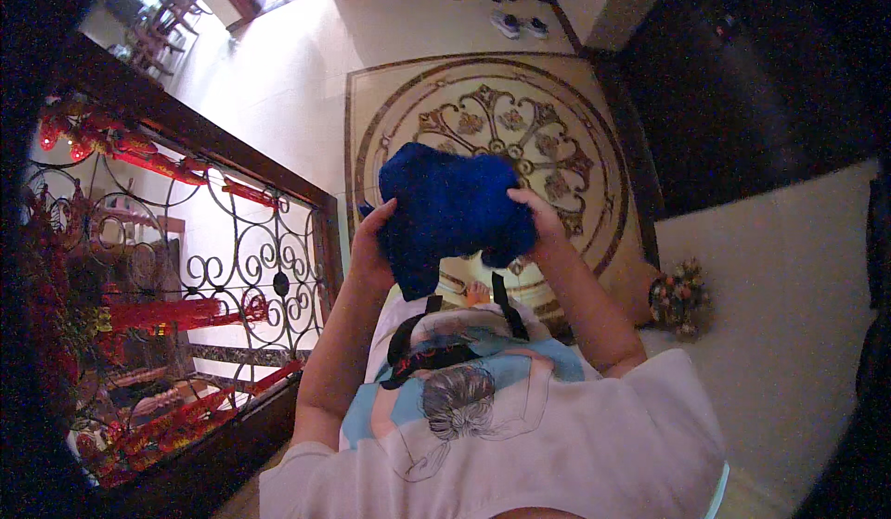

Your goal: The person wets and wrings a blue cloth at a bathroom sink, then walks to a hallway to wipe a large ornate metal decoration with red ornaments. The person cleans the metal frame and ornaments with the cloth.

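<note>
A dark blue cloth, bunched and folded, is held up in front of my chest between both hands. My left hand grips its left side, with the thumb on top. On the opposite side, my right hand clasps the cloth with its thumb over the upper edge. One corner of the fabric hangs down beside my left wrist. Most of my fingers are hidden beneath the cloth. What kind of cloth it is, I cannot tell.
To my left runs a wrought-iron railing with a dark wooden rail and red decorations. A round patterned floor medallion lies ahead. Several shoes stand by the far wall. A flower arrangement is at right.
</note>
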Demonstrator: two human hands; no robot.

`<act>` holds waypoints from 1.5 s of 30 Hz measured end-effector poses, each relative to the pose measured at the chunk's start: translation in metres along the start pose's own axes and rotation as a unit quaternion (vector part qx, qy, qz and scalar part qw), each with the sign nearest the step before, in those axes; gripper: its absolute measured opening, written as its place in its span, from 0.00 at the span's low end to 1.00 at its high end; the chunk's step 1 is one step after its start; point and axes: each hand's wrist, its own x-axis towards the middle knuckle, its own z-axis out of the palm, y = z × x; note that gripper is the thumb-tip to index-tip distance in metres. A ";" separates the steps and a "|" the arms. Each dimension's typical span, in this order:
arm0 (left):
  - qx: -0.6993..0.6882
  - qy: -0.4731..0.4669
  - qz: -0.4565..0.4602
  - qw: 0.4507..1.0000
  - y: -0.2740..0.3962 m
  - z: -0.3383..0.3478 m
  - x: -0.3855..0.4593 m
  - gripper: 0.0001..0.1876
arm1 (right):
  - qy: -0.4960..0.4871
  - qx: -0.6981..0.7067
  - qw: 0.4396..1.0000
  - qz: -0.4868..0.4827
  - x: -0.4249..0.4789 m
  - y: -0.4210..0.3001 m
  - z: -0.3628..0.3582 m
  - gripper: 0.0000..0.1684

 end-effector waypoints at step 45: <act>0.143 0.669 0.324 0.653 0.253 -0.185 0.123 0.16 | -0.465 -0.360 0.428 -0.686 0.463 -0.024 0.632 0.30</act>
